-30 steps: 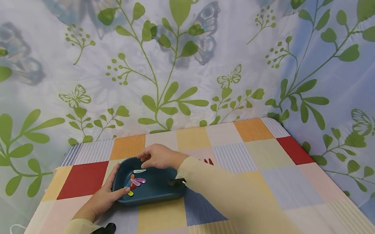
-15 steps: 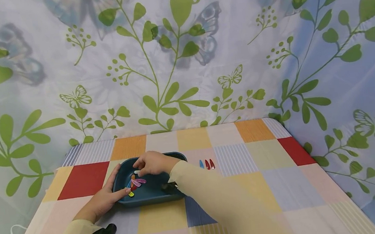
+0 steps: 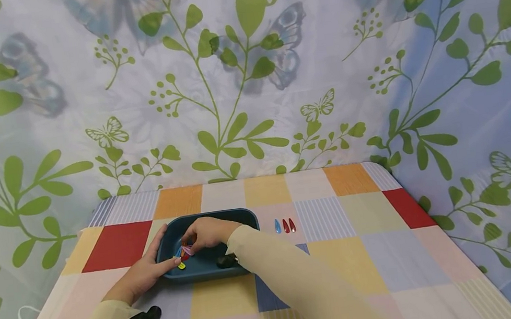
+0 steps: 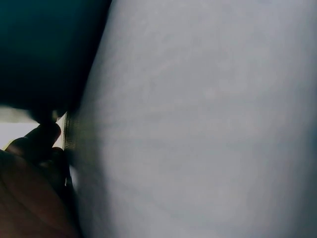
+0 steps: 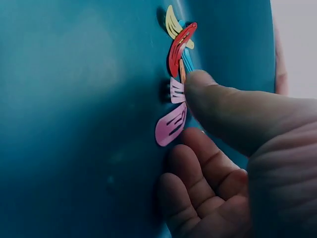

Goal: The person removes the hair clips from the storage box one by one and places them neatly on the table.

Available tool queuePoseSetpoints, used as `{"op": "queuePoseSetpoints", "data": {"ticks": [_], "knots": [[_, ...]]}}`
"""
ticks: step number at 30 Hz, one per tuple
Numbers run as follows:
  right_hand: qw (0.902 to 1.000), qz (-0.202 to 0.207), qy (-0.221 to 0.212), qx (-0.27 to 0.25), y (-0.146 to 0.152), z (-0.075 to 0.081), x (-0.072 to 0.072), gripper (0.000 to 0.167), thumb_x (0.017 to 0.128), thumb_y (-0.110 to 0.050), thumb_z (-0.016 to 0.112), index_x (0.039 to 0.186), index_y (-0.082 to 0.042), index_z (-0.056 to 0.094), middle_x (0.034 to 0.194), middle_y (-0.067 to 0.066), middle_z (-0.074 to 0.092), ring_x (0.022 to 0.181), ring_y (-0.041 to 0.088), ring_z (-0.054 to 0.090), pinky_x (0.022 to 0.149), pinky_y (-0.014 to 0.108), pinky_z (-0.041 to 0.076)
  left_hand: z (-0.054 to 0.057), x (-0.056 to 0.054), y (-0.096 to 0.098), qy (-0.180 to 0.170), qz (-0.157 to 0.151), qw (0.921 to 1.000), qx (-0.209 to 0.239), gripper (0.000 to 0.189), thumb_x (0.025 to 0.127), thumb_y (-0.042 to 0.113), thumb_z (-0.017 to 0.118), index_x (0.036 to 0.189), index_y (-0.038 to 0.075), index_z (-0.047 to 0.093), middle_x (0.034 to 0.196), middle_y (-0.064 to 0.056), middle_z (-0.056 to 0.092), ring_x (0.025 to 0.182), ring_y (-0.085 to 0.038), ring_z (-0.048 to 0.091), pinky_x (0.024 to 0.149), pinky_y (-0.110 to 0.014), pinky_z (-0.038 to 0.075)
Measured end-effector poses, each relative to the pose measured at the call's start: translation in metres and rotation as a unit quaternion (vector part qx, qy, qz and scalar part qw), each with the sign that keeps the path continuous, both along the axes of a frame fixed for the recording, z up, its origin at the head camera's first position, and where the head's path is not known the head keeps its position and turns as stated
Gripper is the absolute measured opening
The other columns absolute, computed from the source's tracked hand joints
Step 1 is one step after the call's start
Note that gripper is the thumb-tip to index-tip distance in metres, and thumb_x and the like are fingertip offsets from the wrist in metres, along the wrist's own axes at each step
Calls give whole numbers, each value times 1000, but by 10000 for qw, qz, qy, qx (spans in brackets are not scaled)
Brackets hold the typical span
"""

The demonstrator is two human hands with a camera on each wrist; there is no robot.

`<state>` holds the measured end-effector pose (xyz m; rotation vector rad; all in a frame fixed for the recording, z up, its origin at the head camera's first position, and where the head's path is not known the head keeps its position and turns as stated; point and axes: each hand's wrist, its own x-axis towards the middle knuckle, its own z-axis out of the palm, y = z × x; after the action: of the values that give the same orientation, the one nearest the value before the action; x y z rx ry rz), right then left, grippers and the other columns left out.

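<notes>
A dark teal tray point(image 3: 238, 213) lies on the table. My left hand point(image 3: 142, 275) grips its left end, thumb over the rim and fingers along the outer wall. Inside, my right hand point(image 3: 209, 232) reaches into a small heap of snap hair clips. The right wrist view shows a yellow clip point(image 5: 173, 22), a red clip point(image 5: 182, 49), a blue clip point(image 5: 187, 60) and pink clips point(image 5: 171, 125). An orange clip point(image 5: 183, 73) runs under the right thumb point(image 5: 200, 84). The index fingertip is hidden, so a pinch cannot be confirmed. No white clip shows.
Right of the tray, a blue clip point(image 3: 278, 226) and two red clips point(image 3: 285, 226) lie side by side on the patchwork tablecloth point(image 3: 334, 271). A leaf-patterned curtain point(image 3: 246, 76) hangs behind the table. The left wrist view is dark, mostly tray wall point(image 4: 44, 44) and pale cloth.
My right hand has moved down and slightly left from the white clip into the coloured heap, covering part of it. The clips on the table have come into full view. The left hand keeps its grip.
</notes>
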<state>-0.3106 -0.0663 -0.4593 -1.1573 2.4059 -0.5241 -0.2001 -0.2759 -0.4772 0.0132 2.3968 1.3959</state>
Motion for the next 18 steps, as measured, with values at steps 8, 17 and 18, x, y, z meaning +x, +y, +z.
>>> {"op": "queuePoseSetpoints", "data": {"ticks": [8, 17, 18], "knots": [[9991, 203, 95, 363, -2, 0, 1, 42, 94, -24, 81, 135, -21, 73, 111, -6, 76, 92, 3, 62, 86, 16, 52, -1, -1, 0, -58, -41, 10000, 47, 108, 97, 44, 71, 166, 46, -12, 176, -22, -6, 155, -53, 6, 116, -78, 31], [9991, 144, 168, 372, -2, 1, 6, 39, 95, -24, 80, 134, -23, 75, 118, -7, 77, 98, 4, 63, 99, 18, 52, -3, -2, -2, -33, -34, 10000, -40, 109, 97, 45, 71, 166, 47, -13, 176, -22, -7, 156, -55, 5, 115, -80, 31], [9991, 153, 170, 366, -2, 2, 6, 41, 95, -25, 81, 135, -23, 74, 118, -7, 76, 98, 4, 63, 98, 18, 52, -3, -2, -2, -30, -28, 10000, -34, 109, 97, 45, 71, 166, 47, -13, 176, -22, -7, 156, -54, 5, 115, -80, 29]]}}
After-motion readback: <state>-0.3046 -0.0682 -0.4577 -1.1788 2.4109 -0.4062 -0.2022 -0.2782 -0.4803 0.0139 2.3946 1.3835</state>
